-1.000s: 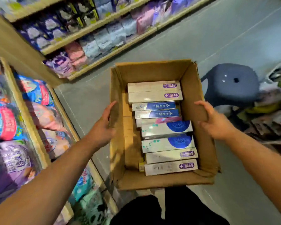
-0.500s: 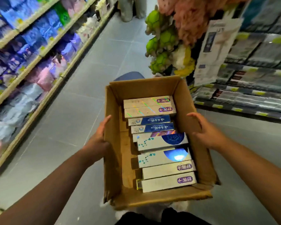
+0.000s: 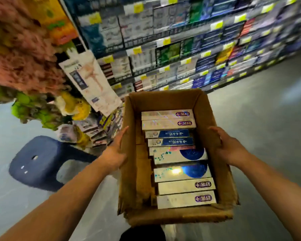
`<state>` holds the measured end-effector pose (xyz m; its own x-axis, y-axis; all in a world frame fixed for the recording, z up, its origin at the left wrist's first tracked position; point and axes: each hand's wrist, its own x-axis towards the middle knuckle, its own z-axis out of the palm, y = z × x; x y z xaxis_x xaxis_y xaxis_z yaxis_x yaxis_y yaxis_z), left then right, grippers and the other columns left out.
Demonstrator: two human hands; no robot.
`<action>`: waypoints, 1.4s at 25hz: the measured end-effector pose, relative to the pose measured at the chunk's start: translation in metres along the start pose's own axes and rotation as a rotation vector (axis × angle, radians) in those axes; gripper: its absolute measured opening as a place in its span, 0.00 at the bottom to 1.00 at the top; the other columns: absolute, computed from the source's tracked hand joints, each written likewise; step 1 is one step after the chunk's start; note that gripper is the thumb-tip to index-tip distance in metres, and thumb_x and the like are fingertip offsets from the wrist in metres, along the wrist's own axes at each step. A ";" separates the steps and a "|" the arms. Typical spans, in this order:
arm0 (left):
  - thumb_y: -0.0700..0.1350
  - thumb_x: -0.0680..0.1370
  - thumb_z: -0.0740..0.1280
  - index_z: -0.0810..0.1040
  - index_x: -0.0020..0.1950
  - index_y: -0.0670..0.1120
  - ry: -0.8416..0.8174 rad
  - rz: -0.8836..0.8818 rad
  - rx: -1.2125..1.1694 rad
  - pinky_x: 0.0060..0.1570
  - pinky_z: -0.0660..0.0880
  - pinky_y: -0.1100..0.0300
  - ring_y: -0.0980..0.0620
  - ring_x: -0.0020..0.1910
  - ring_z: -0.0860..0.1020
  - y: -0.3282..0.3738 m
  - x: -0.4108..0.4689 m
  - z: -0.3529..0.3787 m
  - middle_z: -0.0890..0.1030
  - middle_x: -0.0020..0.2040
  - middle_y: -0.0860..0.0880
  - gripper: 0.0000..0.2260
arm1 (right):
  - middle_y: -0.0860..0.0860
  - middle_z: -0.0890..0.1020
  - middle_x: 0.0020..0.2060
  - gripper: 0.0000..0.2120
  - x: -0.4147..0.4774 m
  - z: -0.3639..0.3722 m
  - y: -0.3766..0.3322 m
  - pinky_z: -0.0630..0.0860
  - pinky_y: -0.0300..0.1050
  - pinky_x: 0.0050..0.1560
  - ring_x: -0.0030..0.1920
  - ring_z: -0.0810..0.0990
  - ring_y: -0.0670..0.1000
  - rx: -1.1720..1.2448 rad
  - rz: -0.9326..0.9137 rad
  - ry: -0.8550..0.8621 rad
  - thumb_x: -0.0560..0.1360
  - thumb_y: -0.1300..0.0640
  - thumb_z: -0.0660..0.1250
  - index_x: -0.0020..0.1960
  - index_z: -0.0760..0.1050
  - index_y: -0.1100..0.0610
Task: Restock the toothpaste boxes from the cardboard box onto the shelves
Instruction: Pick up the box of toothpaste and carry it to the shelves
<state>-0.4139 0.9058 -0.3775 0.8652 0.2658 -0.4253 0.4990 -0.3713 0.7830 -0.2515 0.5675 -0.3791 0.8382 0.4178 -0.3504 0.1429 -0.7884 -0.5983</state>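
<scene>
A person carries an open cardboard box [image 3: 163, 100] of creased brown corrugated board, its near flap ragged, above a smooth grey floor [image 3: 261, 129]. The left hand [image 3: 116, 153] lies flat against the outside of the left wall, fingers nearly straight and pointing toward the far corner. The right hand [image 3: 228, 148] hooks over the rim of the right wall and grips it, fingertips showing against the inner face.

Nine toothpaste boxes [image 3: 184, 186] lie flat inside, long, glossy rectangles set in one row from the far wall to the near wall and pushed against the right wall, with a bare strip of board along the left wall. From the far end there are two silver holographic ones with a purple mark, two blue-and-white ones, one mostly covered with a pink edge showing, two white ones with a dark blue disc, and two more silver ones with the purple mark.

Beyond the far wall rise blurred shelves [image 3: 181, 49], at least four tiers, packed with small boxes and dotted with yellow tags. To the left stands one dark blue plastic stool [image 3: 36, 162], rounded, with a hole in its seat, and above it a fuzzy heap of pink, green and yellow plush toys [image 3: 21, 66].
</scene>
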 end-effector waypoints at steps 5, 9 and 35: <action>0.28 0.71 0.65 0.54 0.65 0.76 -0.239 0.166 0.064 0.35 0.81 0.48 0.44 0.42 0.83 0.096 0.131 0.051 0.76 0.60 0.51 0.45 | 0.52 0.81 0.53 0.34 0.019 -0.072 0.073 0.80 0.54 0.49 0.48 0.82 0.56 0.188 0.139 0.184 0.69 0.64 0.65 0.62 0.63 0.31; 0.27 0.71 0.63 0.56 0.64 0.78 -0.393 0.252 0.129 0.35 0.79 0.37 0.35 0.46 0.81 0.171 0.229 0.089 0.77 0.56 0.50 0.46 | 0.53 0.82 0.53 0.33 0.041 -0.111 0.119 0.79 0.60 0.50 0.49 0.83 0.56 0.287 0.225 0.357 0.65 0.60 0.67 0.62 0.64 0.31; 0.30 0.72 0.59 0.53 0.72 0.70 -0.727 0.473 0.439 0.27 0.75 0.53 0.33 0.35 0.79 0.647 0.711 0.461 0.77 0.58 0.42 0.42 | 0.52 0.81 0.56 0.33 0.331 -0.525 0.455 0.77 0.52 0.56 0.52 0.81 0.54 0.357 0.570 0.655 0.68 0.67 0.68 0.65 0.65 0.39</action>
<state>0.5475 0.4438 -0.3824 0.7274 -0.5558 -0.4025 -0.0614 -0.6369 0.7685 0.3672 0.1096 -0.3888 0.8768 -0.4116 -0.2486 -0.4596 -0.5652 -0.6851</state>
